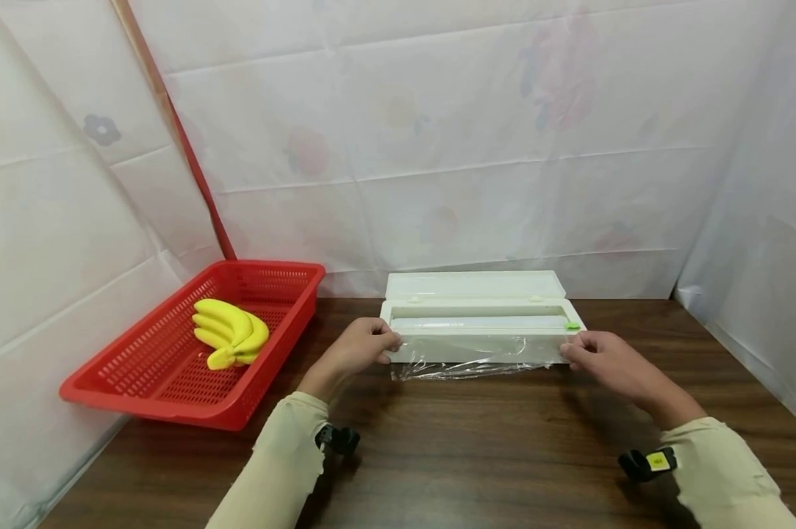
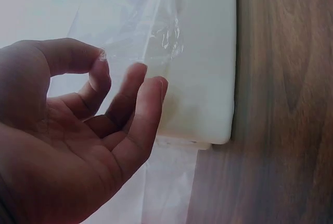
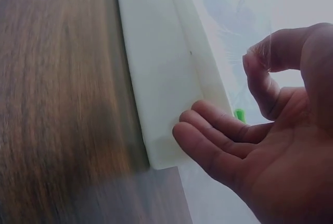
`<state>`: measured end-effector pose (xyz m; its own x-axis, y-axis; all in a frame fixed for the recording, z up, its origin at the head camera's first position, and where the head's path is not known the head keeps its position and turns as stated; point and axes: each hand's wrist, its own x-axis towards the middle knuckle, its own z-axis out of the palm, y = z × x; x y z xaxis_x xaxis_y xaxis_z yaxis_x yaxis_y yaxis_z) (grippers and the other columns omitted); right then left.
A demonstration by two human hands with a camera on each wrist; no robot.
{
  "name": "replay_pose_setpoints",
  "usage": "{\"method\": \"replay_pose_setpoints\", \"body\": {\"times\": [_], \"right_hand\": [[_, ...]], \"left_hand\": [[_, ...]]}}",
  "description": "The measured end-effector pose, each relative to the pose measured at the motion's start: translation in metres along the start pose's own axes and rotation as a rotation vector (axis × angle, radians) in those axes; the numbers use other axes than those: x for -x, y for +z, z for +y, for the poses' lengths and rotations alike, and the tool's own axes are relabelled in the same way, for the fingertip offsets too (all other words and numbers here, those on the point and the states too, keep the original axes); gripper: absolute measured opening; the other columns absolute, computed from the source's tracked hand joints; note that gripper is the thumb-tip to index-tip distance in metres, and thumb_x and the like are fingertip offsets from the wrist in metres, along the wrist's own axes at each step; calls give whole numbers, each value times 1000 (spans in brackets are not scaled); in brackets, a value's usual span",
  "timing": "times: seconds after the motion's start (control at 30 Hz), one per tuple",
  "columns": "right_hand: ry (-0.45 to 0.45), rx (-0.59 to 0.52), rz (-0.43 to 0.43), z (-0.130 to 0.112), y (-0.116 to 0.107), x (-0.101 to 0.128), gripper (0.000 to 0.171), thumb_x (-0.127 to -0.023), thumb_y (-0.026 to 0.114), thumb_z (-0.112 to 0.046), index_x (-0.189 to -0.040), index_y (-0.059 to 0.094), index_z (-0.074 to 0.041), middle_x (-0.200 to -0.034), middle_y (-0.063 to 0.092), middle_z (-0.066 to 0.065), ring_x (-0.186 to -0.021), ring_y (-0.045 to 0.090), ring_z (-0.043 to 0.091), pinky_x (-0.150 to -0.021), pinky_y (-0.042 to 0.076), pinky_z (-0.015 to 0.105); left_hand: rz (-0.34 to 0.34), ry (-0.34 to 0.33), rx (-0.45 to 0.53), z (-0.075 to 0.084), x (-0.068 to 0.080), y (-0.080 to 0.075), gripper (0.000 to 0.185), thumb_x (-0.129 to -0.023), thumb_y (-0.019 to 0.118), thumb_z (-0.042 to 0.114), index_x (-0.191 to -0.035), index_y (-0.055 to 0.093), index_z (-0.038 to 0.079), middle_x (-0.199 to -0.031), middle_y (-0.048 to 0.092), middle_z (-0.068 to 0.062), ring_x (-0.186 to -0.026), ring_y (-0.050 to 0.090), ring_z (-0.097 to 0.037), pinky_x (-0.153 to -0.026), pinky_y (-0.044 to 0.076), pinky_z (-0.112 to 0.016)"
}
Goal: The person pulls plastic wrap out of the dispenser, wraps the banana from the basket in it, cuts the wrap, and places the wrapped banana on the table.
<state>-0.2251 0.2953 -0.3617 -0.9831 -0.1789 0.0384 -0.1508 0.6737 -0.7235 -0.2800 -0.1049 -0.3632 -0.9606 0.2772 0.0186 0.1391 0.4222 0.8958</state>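
At the far left a red basket [image 1: 173,353] rests tilted against the wall on the table [image 1: 477,455], with a bunch of yellow bananas [image 1: 228,332] inside.

At the middle of the table stands a white cling-film dispenser [image 1: 478,334], lid folded back. The left hand [image 1: 358,349] is at the box's left end; in the wrist view its thumb and forefinger pinch the edge of the cling film [image 1: 464,365], the other fingers [image 2: 136,110] loosely curved.

A short strip of film hangs over the front of the box onto the table, so the pull-out looks barely begun; nothing is cut, and the green slider [image 1: 572,325] sits at the right end.

The right hand [image 1: 603,358] is at the right end, thumb and forefinger pinching there too, the remaining fingers [image 3: 208,135] touching the box's front.
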Motion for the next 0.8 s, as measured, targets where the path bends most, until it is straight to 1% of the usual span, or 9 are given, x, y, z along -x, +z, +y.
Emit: {"method": "replay_pose_setpoints", "body": {"times": [0.1, 0.2, 0.3, 0.33, 0.4, 0.53, 0.6, 0.67, 0.8], "right_hand": [[0, -20, -16, -1, -1, -1, 36, -105, 52, -32, -86, 55, -2, -84, 51, 7, -70, 42, 19, -56, 36, 32], [8, -32, -34, -2, -2, 0, 36, -106, 50, -33, -90, 56, -1, -98, 56, 13, -83, 51, 23, -63, 41, 32], [22, -38, -45, -5, -3, 2, 37, -107, 47, -35, -94, 57, -2, -116, 56, 18, -99, 56, 29, -72, 45, 36], [25, -41, -44, -7, -4, 3, 37, -107, 47, -35, -94, 57, -2, -119, 57, 18, -102, 57, 30, -74, 46, 37], [35, -47, -29, -10, -4, 4, 37, -106, 47, -35, -93, 58, -2, -116, 58, 18, -100, 57, 30, -73, 46, 37], [47, -74, 55, -16, -3, 5, 38, -106, 48, -32, -89, 59, 1, -106, 61, 14, -92, 59, 26, -73, 50, 37], [56, -96, 92, -18, -3, 4, 38, -106, 49, -31, -88, 59, 2, -107, 63, 15, -93, 61, 23, -74, 53, 36], [58, -122, 110, -18, -2, 3, 38, -106, 49, -29, -88, 59, 3, -111, 63, 17, -95, 62, 22, -77, 55, 35], [55, -171, 97, -19, 0, 1, 33, -105, 50, -25, -89, 59, 2, -113, 63, 18, -95, 63, 17, -78, 57, 33]], "left_hand": [[-3, -2, 13, 0, 1, -1, 18, -96, 60, 12, -83, 64, 1, -99, 71, -10, -91, 67, -20, -79, 58, -38], [-5, -6, 17, 0, 1, -2, 17, -96, 60, 13, -85, 65, 1, -100, 72, -9, -91, 68, -20, -78, 58, -37], [-4, -6, 31, 1, 0, -1, 18, -96, 58, 13, -88, 67, 0, -99, 72, -9, -89, 67, -19, -80, 58, -40], [1, -10, 44, 2, 0, -1, 18, -96, 58, 13, -89, 68, 0, -99, 73, -9, -88, 67, -19, -81, 57, -42], [20, -15, 74, 3, -1, 0, 18, -96, 58, 13, -90, 68, 0, -99, 73, -10, -88, 67, -20, -83, 57, -44], [78, -25, 161, 5, -2, 3, 17, -97, 60, 13, -90, 67, -1, -101, 73, -12, -92, 70, -24, -86, 56, -47], [103, -28, 202, 5, -3, 4, 17, -97, 61, 13, -91, 65, -2, -102, 72, -14, -94, 71, -27, -87, 55, -48], [119, -34, 235, 3, -3, 4, 16, -97, 62, 13, -91, 65, -2, -102, 72, -15, -94, 71, -27, -87, 56, -48], [106, -42, 290, 0, -2, 3, 15, -98, 64, 13, -93, 65, -1, -104, 73, -15, -96, 71, -25, -90, 55, -45]]}}
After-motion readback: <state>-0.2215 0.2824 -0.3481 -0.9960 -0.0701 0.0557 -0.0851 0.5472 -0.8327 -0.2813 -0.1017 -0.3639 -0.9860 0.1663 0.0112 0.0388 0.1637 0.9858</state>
